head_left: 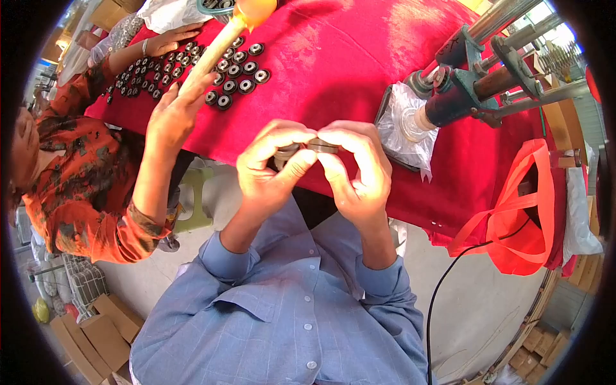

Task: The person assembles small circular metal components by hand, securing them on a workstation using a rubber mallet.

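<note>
Left hand (273, 168): fingers curled shut around a small dark round part (287, 153), thumb beneath it, apparently to steady it.

Right hand (358, 172): pinches a second dark ring (322, 146) between thumb and fingertips, pressed edge to edge against the first, both raised in front of the chest, just above the near edge of the red-covered table (359, 58).

Beside: a co-worker's hand (173, 115) on a pale stick (212, 54) over rows of black rings (192, 70). Metal press (475, 77) to the right. Open red cloth lies between.
</note>
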`<state>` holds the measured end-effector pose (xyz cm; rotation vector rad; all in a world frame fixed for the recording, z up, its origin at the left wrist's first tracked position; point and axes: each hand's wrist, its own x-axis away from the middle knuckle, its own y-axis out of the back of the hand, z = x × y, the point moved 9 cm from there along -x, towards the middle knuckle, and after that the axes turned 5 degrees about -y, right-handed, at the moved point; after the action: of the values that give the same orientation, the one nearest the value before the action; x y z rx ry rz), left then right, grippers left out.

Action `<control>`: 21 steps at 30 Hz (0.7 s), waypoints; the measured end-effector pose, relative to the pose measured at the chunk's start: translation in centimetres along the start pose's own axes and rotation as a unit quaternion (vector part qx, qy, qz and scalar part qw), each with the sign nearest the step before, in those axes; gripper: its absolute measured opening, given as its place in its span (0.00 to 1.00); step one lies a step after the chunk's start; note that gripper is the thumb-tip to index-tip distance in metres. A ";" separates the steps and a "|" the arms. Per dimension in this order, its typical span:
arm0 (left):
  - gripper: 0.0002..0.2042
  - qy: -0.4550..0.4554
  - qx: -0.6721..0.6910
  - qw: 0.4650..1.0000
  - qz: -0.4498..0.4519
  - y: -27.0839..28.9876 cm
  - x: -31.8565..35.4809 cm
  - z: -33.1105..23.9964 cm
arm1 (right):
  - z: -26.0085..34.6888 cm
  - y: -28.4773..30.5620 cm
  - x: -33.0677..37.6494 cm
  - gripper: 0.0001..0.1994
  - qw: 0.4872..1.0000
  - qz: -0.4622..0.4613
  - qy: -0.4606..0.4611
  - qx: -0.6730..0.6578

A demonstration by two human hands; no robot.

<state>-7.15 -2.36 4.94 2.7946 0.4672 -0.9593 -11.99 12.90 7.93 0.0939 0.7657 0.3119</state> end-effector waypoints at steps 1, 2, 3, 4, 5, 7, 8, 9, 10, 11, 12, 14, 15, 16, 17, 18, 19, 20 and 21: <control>0.13 0.023 0.022 0.999 -0.002 -0.4 0.4 0.5 | -0.9 0.1 0.5 0.13 0.999 -0.011 -0.042 -0.029; 0.11 0.047 0.031 0.998 0.001 -0.9 0.7 0.8 | -1.8 0.3 1.3 0.13 0.995 -0.024 -0.084 -0.057; 0.11 0.054 0.038 0.998 -0.013 -2.5 1.2 0.0 | -2.5 1.4 2.6 0.13 0.984 -0.013 -0.134 -0.117; 0.11 0.070 0.059 0.996 -0.020 -2.8 1.2 0.7 | -3.5 1.3 3.3 0.12 0.965 -0.052 -0.174 -0.190; 0.11 0.084 0.078 0.993 -0.024 -2.9 0.9 1.4 | -4.3 1.1 4.0 0.12 0.937 -0.091 -0.210 -0.263; 0.13 -0.001 -0.015 1.000 -0.013 -2.9 0.1 0.5 | -5.1 0.7 5.9 0.12 0.873 -0.137 -0.267 -0.386; 0.13 -0.043 -0.042 0.998 0.009 -3.5 -0.5 -0.2 | -5.2 0.7 6.4 0.13 0.841 -0.158 -0.279 -0.435; 0.14 -0.084 -0.068 0.994 0.032 -4.4 -0.6 -1.3 | -5.1 0.7 7.3 0.13 0.806 -0.178 -0.291 -0.483; 0.16 -0.103 -0.080 0.990 0.061 -5.3 -0.4 -2.5 | -5.0 0.8 8.5 0.16 0.783 -0.189 -0.302 -0.511; 0.17 -0.162 -0.091 0.978 0.096 -6.8 0.1 -3.6 | -4.8 1.1 9.5 0.17 0.787 -0.187 -0.323 -0.492; 0.17 -0.165 -0.118 0.971 0.126 -7.4 1.5 -3.9 | -3.9 0.6 10.1 0.18 0.763 -0.186 -0.353 -0.508; 0.19 -0.198 -0.093 0.961 0.170 -9.5 2.9 -4.3 | -3.5 -0.1 10.7 0.18 0.709 -0.199 -0.376 -0.563; 0.18 -0.203 -0.115 0.958 0.167 -10.5 3.0 -4.9 | -3.8 -0.6 11.3 0.19 0.670 -0.211 -0.377 -0.604; 0.17 -0.197 -0.127 0.956 0.177 -11.3 3.2 -4.9 | -3.6 -0.1 11.5 0.19 0.674 -0.205 -0.361 -0.611; 0.17 -0.213 -0.134 0.951 0.177 -11.6 3.3 -5.1 | -3.8 0.2 11.9 0.18 0.656 -0.206 -0.356 -0.633; 0.17 -0.200 -0.142 0.950 0.191 -12.1 3.3 -5.2 | -3.9 0.5 12.6 0.18 0.636 -0.207 -0.355 -0.653; 0.17 -0.185 -0.151 0.949 0.204 -12.6 3.5 -5.1 | -4.5 0.7 13.6 0.18 0.638 -0.200 -0.344 -0.659; 0.18 -0.186 -0.150 0.949 0.207 -13.0 4.2 -5.2 | -5.3 1.0 14.6 0.18 0.638 -0.207 -0.317 -0.670; 0.18 -0.195 -0.157 0.946 0.205 -13.4 4.7 -5.4 | -5.6 1.4 15.3 0.18 0.637 -0.212 -0.292 -0.682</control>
<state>-5.03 12.65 5.69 2.2131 -0.0212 -1.1715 -5.85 18.81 -6.07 -1.3727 -0.2694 0.3108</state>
